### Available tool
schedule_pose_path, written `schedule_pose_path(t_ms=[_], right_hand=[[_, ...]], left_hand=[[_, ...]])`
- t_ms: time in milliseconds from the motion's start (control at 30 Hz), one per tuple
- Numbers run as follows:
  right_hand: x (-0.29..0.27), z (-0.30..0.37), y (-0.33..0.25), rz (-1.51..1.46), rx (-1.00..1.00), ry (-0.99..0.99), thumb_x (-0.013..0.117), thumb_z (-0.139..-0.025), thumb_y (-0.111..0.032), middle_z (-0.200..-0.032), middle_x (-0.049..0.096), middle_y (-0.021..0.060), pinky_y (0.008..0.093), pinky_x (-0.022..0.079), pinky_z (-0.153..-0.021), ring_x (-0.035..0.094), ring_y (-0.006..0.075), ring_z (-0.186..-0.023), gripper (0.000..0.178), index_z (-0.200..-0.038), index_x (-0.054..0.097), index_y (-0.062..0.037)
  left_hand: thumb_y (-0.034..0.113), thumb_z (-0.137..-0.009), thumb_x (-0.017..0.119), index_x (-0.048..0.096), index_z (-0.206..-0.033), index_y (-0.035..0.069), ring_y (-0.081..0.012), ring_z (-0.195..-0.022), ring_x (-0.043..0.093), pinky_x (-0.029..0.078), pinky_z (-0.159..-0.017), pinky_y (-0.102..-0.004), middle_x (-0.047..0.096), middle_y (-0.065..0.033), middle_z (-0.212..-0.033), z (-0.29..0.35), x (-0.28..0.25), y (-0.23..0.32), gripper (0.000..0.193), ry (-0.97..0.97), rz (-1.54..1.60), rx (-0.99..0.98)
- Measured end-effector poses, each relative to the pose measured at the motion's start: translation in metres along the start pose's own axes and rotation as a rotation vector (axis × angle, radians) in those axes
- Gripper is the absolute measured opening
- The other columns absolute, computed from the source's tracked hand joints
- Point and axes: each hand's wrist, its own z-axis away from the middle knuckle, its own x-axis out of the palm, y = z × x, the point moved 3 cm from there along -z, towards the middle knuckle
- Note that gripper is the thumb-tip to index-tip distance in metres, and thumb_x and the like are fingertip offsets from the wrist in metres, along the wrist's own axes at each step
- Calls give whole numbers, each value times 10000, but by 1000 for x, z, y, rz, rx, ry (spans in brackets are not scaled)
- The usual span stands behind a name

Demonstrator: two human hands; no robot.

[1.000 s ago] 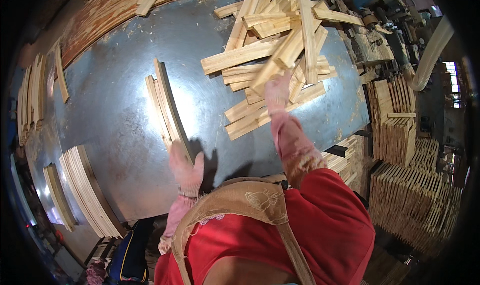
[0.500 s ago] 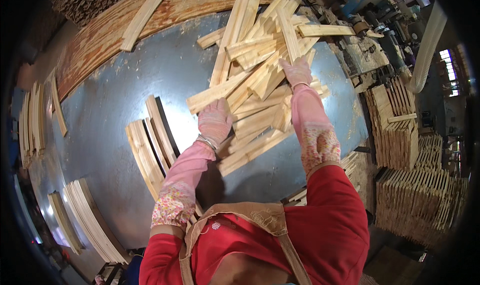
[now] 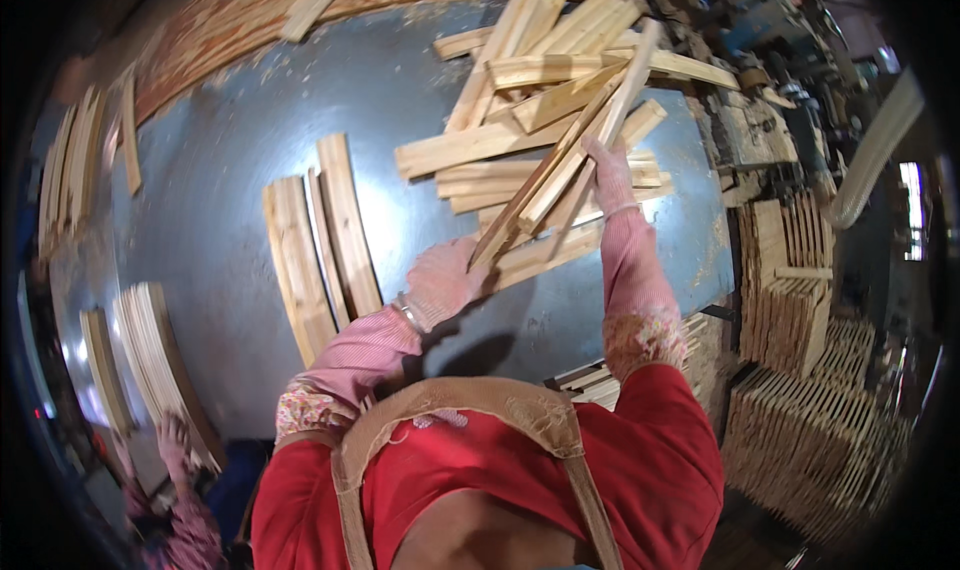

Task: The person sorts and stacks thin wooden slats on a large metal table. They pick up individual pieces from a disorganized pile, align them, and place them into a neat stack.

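Both my hands wear pale pink gloves. My left hand (image 3: 442,282) is closed round the near end of a dark-edged wooden slat (image 3: 540,182), which slants up and away to the right. My right hand (image 3: 610,178) grips a few slats farther along, among them a pale wooden slat (image 3: 632,78) lying nearly alongside the dark-edged one. Its fingers are partly hidden by the wood. Under and beyond these lies a loose, criss-crossed pile of pale slats (image 3: 470,148) on the grey metal table (image 3: 215,190).
Left of my left hand lie a few separate slats (image 3: 298,260). Farther left, another person's hand (image 3: 175,440) touches a row of stacked slats (image 3: 150,355). Stacks of wood (image 3: 825,435) stand at the right, below a pale hose (image 3: 880,150). A long brown board (image 3: 220,35) borders the far side.
Slats have been lifted from the pile and now slant between my hands. My left hand moved nearer to me, my right slightly nearer and rightward. Another person's hands appeared at lower left.
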Motion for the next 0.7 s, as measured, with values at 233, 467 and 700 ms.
schedule_pose_path(t_ms=[233, 467, 700], right_hand=[[123, 138, 68, -622, 307, -143, 752, -962, -51, -1243, 653, 87, 415, 608, -965, 670, 237, -1102, 625, -1523, 480, -81], [171, 171, 71, -530, 381, -475, 711, -991, -70, -1132, 673, 98, 415, 637, -891, 711, 253, -995, 455, -1401, 518, -25], [193, 205, 127, -448, 483, -725, 673, -1006, -158, -1101, 666, 121, 420, 632, -838, 709, 266, -942, 507, -1481, 500, -114]], left_hand=[[416, -959, 710, 708, -1105, 57, -453, -987, 712, 557, -860, -544, 743, -228, -1018, 146, -2, -79, 388, 177, 192, -139], [365, -923, 756, 690, -1242, -45, -285, -979, 689, 539, -912, -403, 719, -206, -1033, 231, 16, -104, 524, 339, 693, -414], [366, -924, 733, 719, -1176, 26, -386, -1026, 698, 537, -902, -473, 728, -206, -1042, 309, 69, -96, 424, 620, 424, -655]])
